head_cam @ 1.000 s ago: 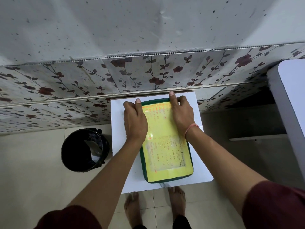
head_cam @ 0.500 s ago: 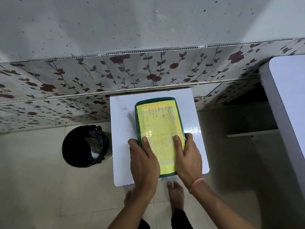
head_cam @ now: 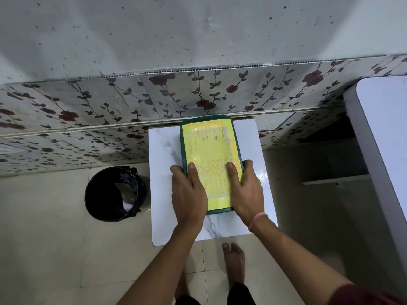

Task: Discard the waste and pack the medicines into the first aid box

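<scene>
The first aid box (head_cam: 209,142) is a green box with a yellow handwritten label covering its closed lid. It lies on a small white marble-patterned table (head_cam: 163,155), its far end against the wall. My left hand (head_cam: 189,194) grips the box's near left edge, fingers on the lid. My right hand (head_cam: 244,190) grips the near right edge the same way, a pink thread on its wrist. No loose medicines or waste show on the table.
A black bin (head_cam: 114,194) with a dark liner and some scraps inside stands on the tiled floor left of the table. A floral-papered wall ledge (head_cam: 198,93) runs behind. Another white table (head_cam: 383,137) is at the right. My bare feet are below.
Both hands slid from the box's far end to its near end and now hold its sides. The box sits slightly farther back, towards the wall.
</scene>
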